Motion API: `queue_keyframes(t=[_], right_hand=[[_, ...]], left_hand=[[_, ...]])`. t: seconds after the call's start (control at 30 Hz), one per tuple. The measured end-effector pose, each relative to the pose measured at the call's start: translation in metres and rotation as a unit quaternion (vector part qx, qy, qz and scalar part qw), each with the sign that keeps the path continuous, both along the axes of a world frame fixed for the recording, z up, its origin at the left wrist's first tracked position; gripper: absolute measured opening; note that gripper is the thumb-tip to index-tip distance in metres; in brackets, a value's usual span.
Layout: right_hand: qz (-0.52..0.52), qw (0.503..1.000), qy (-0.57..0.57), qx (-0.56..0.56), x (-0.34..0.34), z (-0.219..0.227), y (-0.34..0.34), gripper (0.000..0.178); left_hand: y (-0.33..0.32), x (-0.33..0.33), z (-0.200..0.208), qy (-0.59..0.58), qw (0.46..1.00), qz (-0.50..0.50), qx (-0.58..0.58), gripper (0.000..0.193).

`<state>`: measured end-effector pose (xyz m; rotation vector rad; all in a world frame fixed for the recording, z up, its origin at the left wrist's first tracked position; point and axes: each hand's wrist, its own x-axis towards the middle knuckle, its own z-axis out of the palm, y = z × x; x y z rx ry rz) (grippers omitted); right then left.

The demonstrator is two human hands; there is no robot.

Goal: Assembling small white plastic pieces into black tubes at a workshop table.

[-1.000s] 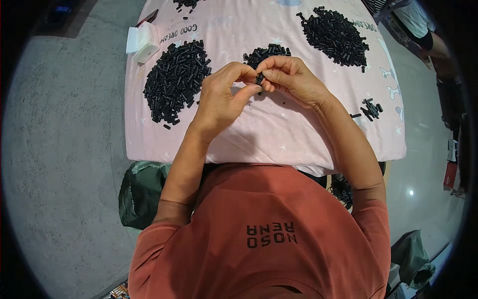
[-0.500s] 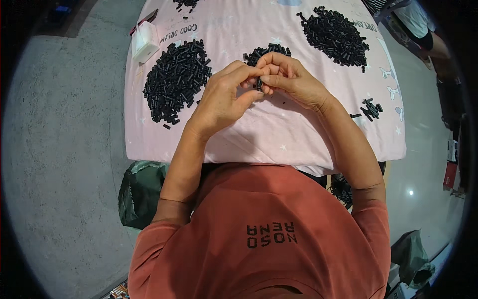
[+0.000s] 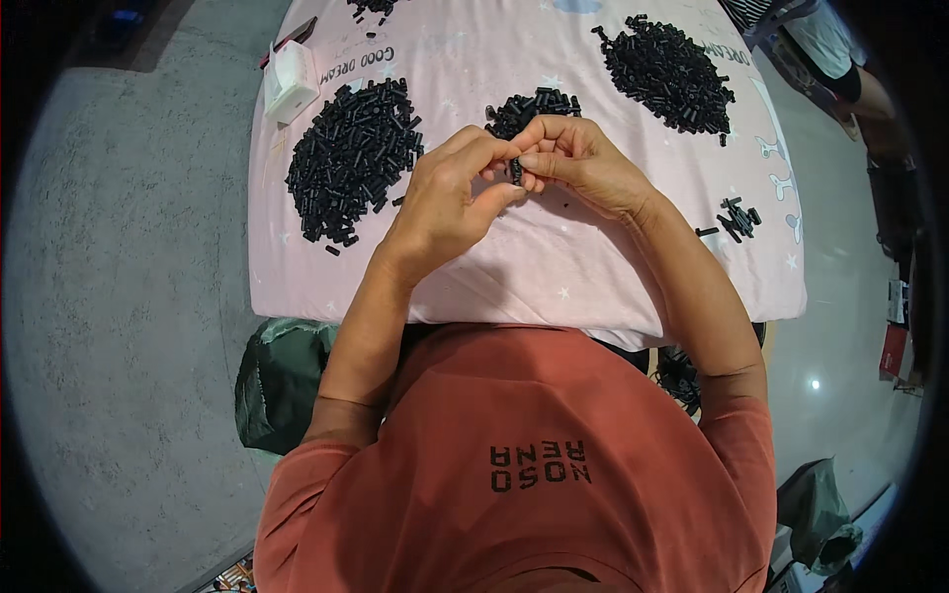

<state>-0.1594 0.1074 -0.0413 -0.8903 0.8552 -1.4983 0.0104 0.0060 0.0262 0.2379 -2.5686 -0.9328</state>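
Over the middle of the table my left hand (image 3: pixel 457 188) and my right hand (image 3: pixel 583 166) meet at the fingertips. Between them they pinch one small black cylindrical piece (image 3: pixel 516 171), held roughly upright; fingers partly cover it. Just beyond my hands lies a small heap of black pieces (image 3: pixel 534 107), partly hidden by my right hand. A large heap of short black cylinders (image 3: pixel 354 158) spreads to the left of my left hand. Off to the right, a few longer thin black pieces (image 3: pixel 737 219) lie loosely together.
A pink patterned cloth (image 3: pixel 445 287) covers the table. Another large black heap (image 3: pixel 667 74) lies at the far right, a smaller one (image 3: pixel 372 8) at the far edge. A white tissue pack (image 3: pixel 290 84) sits at the left edge. Green sacks (image 3: pixel 285 381) stand below; a person (image 3: pixel 830 49) is at the far right.
Almost nothing differs. My fingers have shifted slightly around the black piece, which shows a little more now, and the whole view has moved by a few pixels.
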Motion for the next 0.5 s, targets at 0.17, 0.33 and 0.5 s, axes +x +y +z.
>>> queue_keyframes(t=[0.17,0.33,0.5], right_hand=[[-0.008,1.0,-0.01,-0.002,0.0023,0.0016,0.0004,0.012],[-0.013,1.0,-0.015,-0.007,0.004,0.0006,-0.0002,0.011],[-0.031,0.999,-0.019,-0.017,0.0057,-0.0034,-0.0007,0.009]], left_hand=[[0.0011,0.0008,0.0011,0.015,1.0,0.01,-0.009,0.029],[0.0047,0.0,0.0012,0.035,0.999,0.009,-0.018,0.029],[0.0064,-0.0004,0.0016,0.054,0.998,0.012,-0.033,0.029]])
